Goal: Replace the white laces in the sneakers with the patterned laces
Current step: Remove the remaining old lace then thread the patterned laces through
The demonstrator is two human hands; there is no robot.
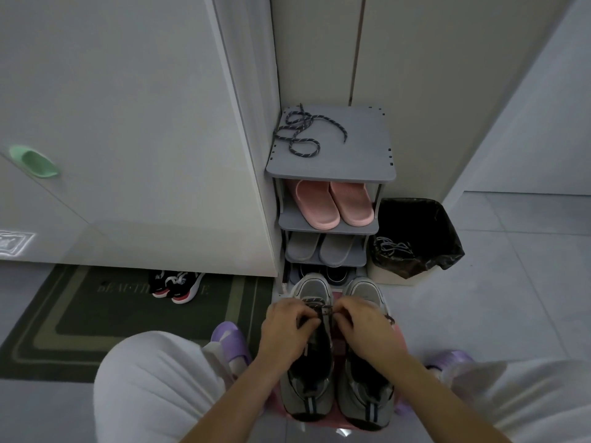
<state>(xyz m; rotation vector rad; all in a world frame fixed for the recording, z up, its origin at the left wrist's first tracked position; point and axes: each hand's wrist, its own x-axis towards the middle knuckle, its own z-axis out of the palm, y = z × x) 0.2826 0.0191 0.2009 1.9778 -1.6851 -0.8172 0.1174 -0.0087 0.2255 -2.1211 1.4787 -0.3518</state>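
Head view. Two grey sneakers stand side by side on a pink surface (339, 342) between the person's knees. The long axis of each runs from near to far, heels toward the camera and toes pointing at the rack (351, 164) ahead.

Left hand (287, 324) and right hand (364, 327) meet over the forward eyelets of the left sneaker (308, 378). The fingers of both are curled tight and pinch a dark patterned lace (319, 306) that crosses its tongue. The right sneaker (364, 388) lies just beside it, its eyelet area partly hidden by the right hand.

A second patterned lace, the spare lace (300, 131), lies in loose loops on the rack's top shelf. Pink slippers (332, 203) and grey slippers (319, 249) fill the shelves below.

A bin (415, 231) lined with a black bag stands right of the rack; a pale lace (391, 246) lies inside its near edge. A dark mat (96, 314) with a black-and-red pair of shoes (176, 284) lies to the left.
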